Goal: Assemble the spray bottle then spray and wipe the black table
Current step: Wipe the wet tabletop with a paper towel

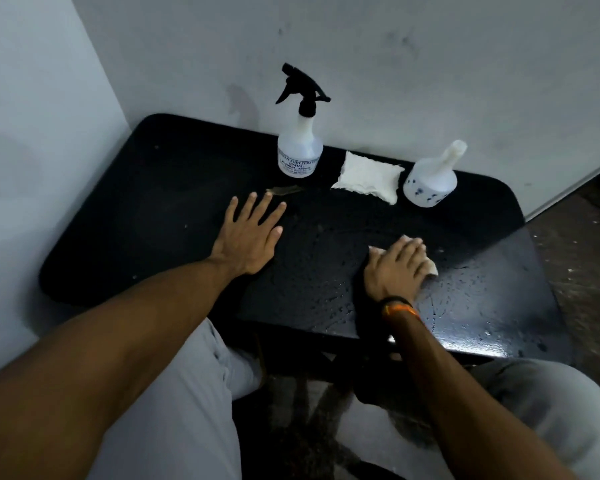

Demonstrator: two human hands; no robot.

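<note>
The black table point(146, 216) fills the middle of the view, and its right half is wet with droplets and streaks. A white spray bottle point(299, 147) with a black trigger head stands upright at the back, by the wall. My right hand point(395, 268) presses flat on a small white cloth point(430, 266) on the wet part, with only the cloth's edges showing. Fingers spread, my left hand point(252, 233) rests flat on the table left of the wet patch and holds nothing.
A folded white cloth point(366, 178) lies at the back, right of the spray bottle. A second white bottle point(430, 180) without a trigger head stands to its right. A small brown scrap point(284, 191) lies near my left fingertips. Walls close the back and left.
</note>
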